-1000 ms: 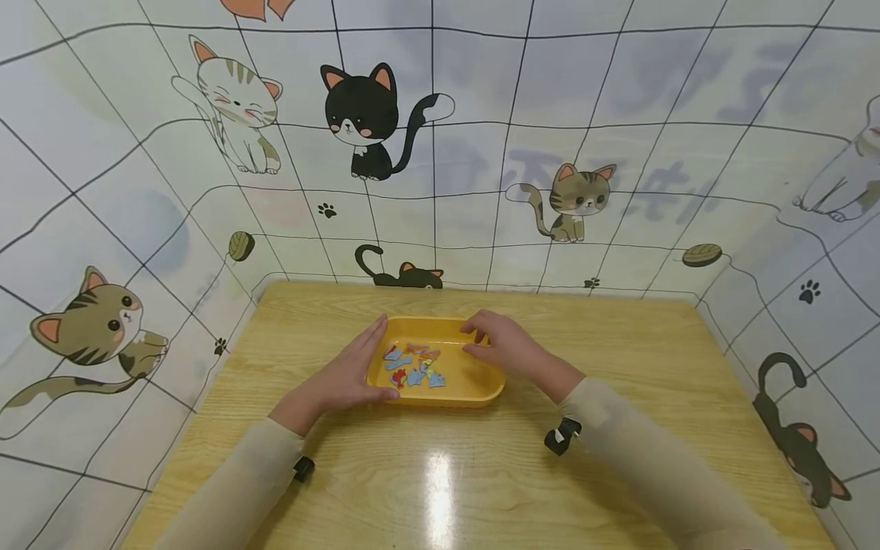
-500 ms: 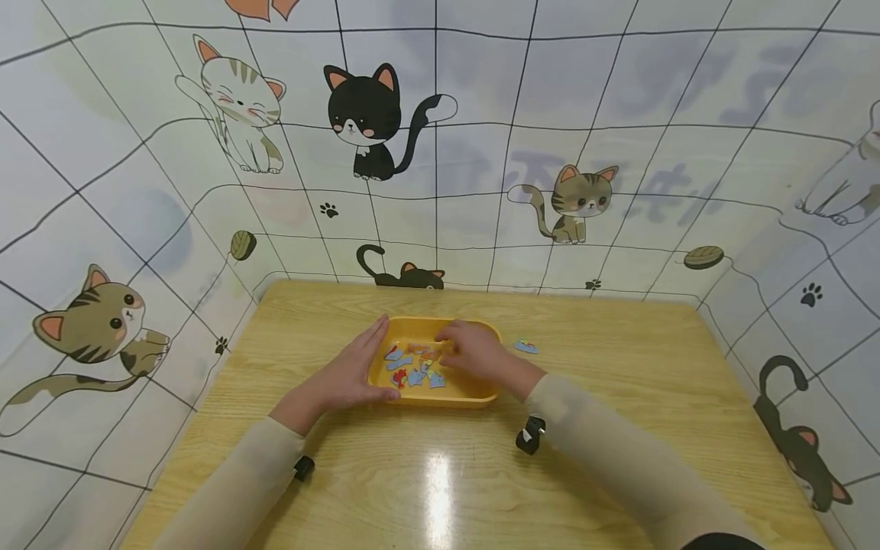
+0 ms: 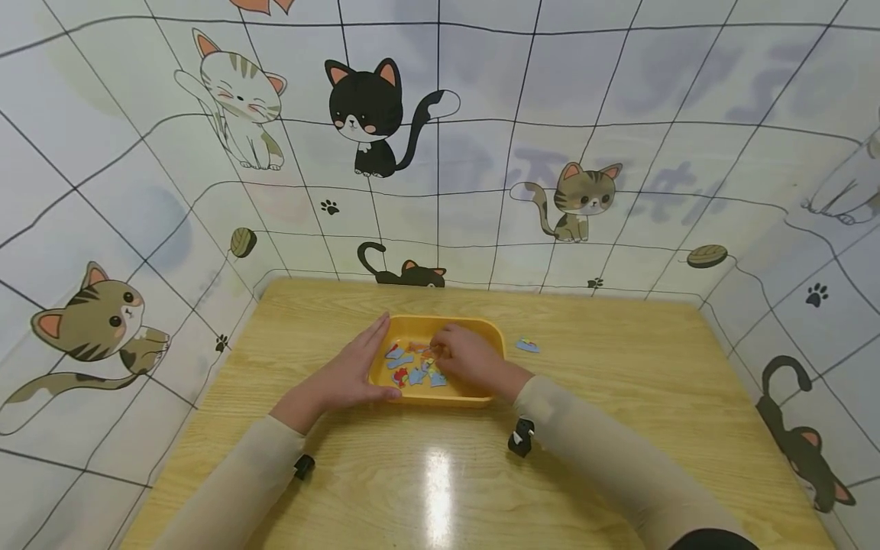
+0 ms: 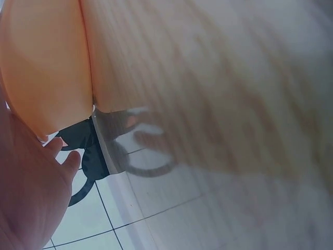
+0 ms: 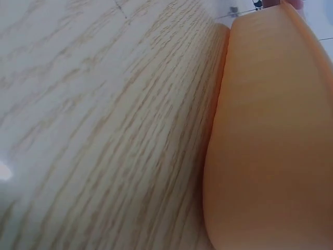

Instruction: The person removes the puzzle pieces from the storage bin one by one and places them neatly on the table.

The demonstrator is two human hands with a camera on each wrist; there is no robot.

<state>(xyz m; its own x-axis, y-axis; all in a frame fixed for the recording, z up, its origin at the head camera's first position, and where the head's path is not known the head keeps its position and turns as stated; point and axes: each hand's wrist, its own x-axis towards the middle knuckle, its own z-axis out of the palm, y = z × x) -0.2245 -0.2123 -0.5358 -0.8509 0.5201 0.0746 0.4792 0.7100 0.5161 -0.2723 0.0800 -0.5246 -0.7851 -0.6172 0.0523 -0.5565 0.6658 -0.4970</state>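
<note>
A yellow plastic tray (image 3: 467,391) stands on the wooden table and holds several small flat puzzle pieces (image 3: 416,375) in blue, red and orange. My left hand (image 3: 347,374) grips the tray's left end, with fingers along its far side and thumb over the near rim. Inside the tray, my right hand (image 3: 474,359) pinches at an orange piece with thumb and fingers together; the fingertips partly hide it. One blue piece (image 3: 527,346) lies on the table to the right of the tray. In the right wrist view the tray's outer wall (image 5: 270,130) fills the right side.
The wooden table (image 3: 619,428) runs back to a wall (image 3: 474,153) printed with cartoon cats and a grid. Similar printed panels close off the left and right sides.
My right hand has moved left and lower into the tray, its fingertips drawing together at the pieces. The blue piece on the table has come into view. My left hand stays put.
</note>
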